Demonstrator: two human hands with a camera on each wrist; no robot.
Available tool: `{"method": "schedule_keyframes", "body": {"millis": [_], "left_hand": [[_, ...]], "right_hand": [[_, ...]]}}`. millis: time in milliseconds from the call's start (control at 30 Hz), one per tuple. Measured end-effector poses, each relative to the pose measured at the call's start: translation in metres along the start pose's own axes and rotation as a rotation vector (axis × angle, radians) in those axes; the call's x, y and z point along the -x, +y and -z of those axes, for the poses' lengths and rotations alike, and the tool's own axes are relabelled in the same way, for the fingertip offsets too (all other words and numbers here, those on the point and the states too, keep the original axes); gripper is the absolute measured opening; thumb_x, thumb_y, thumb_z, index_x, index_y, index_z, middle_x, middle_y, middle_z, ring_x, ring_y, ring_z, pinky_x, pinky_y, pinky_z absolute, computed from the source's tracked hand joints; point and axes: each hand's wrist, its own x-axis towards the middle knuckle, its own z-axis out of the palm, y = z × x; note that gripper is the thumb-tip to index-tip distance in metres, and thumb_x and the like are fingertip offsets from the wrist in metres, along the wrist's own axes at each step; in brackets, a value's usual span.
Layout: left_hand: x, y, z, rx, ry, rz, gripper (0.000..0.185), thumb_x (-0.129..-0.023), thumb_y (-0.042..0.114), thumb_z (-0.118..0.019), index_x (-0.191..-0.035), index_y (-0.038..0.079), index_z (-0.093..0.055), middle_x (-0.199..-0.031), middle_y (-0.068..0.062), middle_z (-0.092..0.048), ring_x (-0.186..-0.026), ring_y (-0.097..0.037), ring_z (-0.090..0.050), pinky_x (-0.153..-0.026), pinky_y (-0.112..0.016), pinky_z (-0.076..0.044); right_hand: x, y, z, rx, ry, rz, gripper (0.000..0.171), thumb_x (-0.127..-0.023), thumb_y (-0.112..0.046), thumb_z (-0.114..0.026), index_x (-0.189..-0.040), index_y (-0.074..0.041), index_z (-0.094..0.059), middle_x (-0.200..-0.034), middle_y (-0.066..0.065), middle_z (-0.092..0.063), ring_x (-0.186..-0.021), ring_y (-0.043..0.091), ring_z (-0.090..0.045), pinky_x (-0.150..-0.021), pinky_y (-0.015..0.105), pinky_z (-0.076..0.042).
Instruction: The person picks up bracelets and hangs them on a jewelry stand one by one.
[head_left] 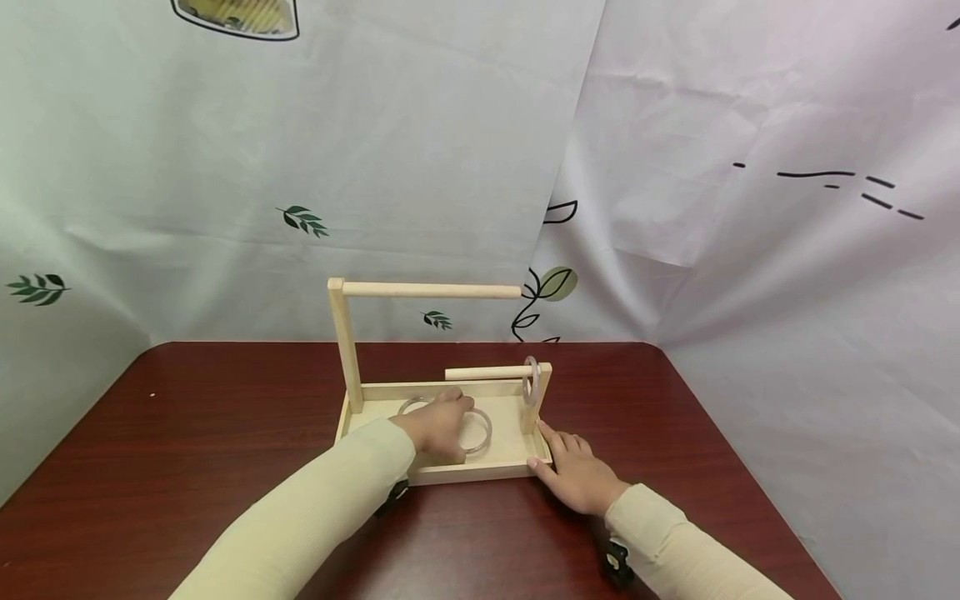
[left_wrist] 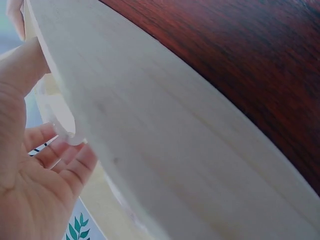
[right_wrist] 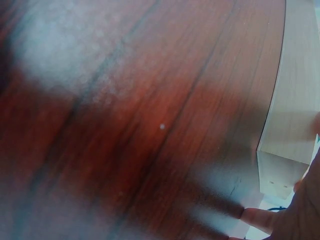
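Note:
A pale wooden tray [head_left: 450, 473] stands on the dark red table [head_left: 187, 433]. From it rise a tall post with a long top dowel [head_left: 431, 290] and a short post with a shorter dowel [head_left: 483, 372]. A clear ring [head_left: 531, 379] hangs on the short dowel. My left hand [head_left: 448, 419] is inside the tray, fingers curled on a clear ring [head_left: 482, 433] lying there. The left wrist view shows that ring [left_wrist: 62, 127] between thumb and fingers [left_wrist: 60, 155], next to the tray wall [left_wrist: 175, 150]. My right hand [head_left: 573, 475] lies flat on the table, fingertips against the tray's front right corner [right_wrist: 292, 125].
Another clear ring [head_left: 411, 405] lies in the tray, partly hidden behind my left hand. White cloth with leaf prints [head_left: 303, 219] hangs behind and to both sides of the table. Bare table surface [right_wrist: 125, 125] lies to the left, right and front of the tray.

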Motion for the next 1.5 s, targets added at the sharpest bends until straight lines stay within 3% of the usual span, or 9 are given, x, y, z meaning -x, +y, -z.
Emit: {"method": "schedule_keyframes", "body": {"millis": [133,333,533,633,833,1267,1500], "left_hand": [[0.001,-0.001,0.001,0.017,0.027,0.007,0.075,-0.06,0.015,-0.083,-0.127,0.005,-0.052,-0.127,-0.014,-0.046,-0.116,-0.028,-0.048,-0.088,-0.042,-0.045],[0.002,-0.003,0.004,0.006,0.065,0.022,0.08,-0.059,0.018,-0.084,-0.131,0.006,-0.05,-0.131,-0.014,-0.045,-0.122,-0.031,-0.047,-0.093,-0.05,-0.043],[0.004,-0.006,0.007,0.036,0.079,0.073,0.082,-0.061,0.017,-0.083,-0.134,0.007,-0.048,-0.146,-0.021,-0.035,-0.138,-0.037,-0.032,-0.1,-0.064,-0.034],[0.006,-0.007,0.009,0.077,0.108,0.053,0.082,-0.06,0.012,-0.083,-0.133,0.002,-0.048,-0.14,-0.023,-0.04,-0.134,-0.039,-0.036,-0.1,-0.057,-0.038],[0.011,-0.015,0.012,0.128,0.148,0.042,0.083,-0.058,0.005,-0.083,-0.132,-0.005,-0.048,-0.118,-0.015,-0.047,-0.109,-0.029,-0.044,-0.094,-0.04,-0.044],[0.02,-0.03,0.021,0.143,0.219,0.039,0.078,-0.058,0.008,-0.078,-0.129,-0.007,-0.048,-0.112,-0.017,-0.048,-0.102,-0.031,-0.044,-0.086,-0.042,-0.044],[0.027,-0.035,0.028,0.193,0.255,0.053,0.076,-0.06,0.01,-0.075,-0.129,-0.008,-0.048,-0.115,-0.021,-0.047,-0.107,-0.033,-0.044,-0.089,-0.045,-0.045]], "right_hand": [[0.0,0.0,0.0,-0.002,0.0,-0.001,0.068,-0.098,-0.052,-0.044,-0.153,-0.015,-0.027,-0.141,0.02,-0.044,-0.131,0.044,-0.038,-0.092,0.058,-0.043],[0.0,0.0,-0.001,-0.002,-0.005,-0.006,0.069,-0.098,-0.052,-0.044,-0.154,-0.015,-0.027,-0.141,0.02,-0.043,-0.131,0.044,-0.037,-0.093,0.058,-0.042],[0.0,0.0,-0.001,-0.008,-0.01,-0.01,0.069,-0.098,-0.052,-0.044,-0.154,-0.015,-0.027,-0.142,0.02,-0.042,-0.132,0.044,-0.037,-0.093,0.059,-0.042],[0.0,0.0,-0.001,-0.006,-0.013,-0.01,0.069,-0.098,-0.053,-0.044,-0.154,-0.016,-0.026,-0.142,0.02,-0.042,-0.132,0.044,-0.037,-0.094,0.059,-0.042],[0.0,0.002,-0.001,-0.007,-0.014,-0.004,0.07,-0.098,-0.055,-0.042,-0.154,-0.016,-0.025,-0.142,0.021,-0.042,-0.132,0.043,-0.037,-0.096,0.058,-0.04],[0.0,0.0,-0.001,-0.008,-0.014,0.001,0.07,-0.098,-0.054,-0.042,-0.154,-0.015,-0.025,-0.142,0.022,-0.042,-0.132,0.044,-0.037,-0.096,0.059,-0.04],[0.001,-0.001,0.001,-0.006,-0.011,0.002,0.069,-0.099,-0.052,-0.044,-0.154,-0.014,-0.026,-0.141,0.023,-0.043,-0.131,0.044,-0.037,-0.096,0.059,-0.04]]}}
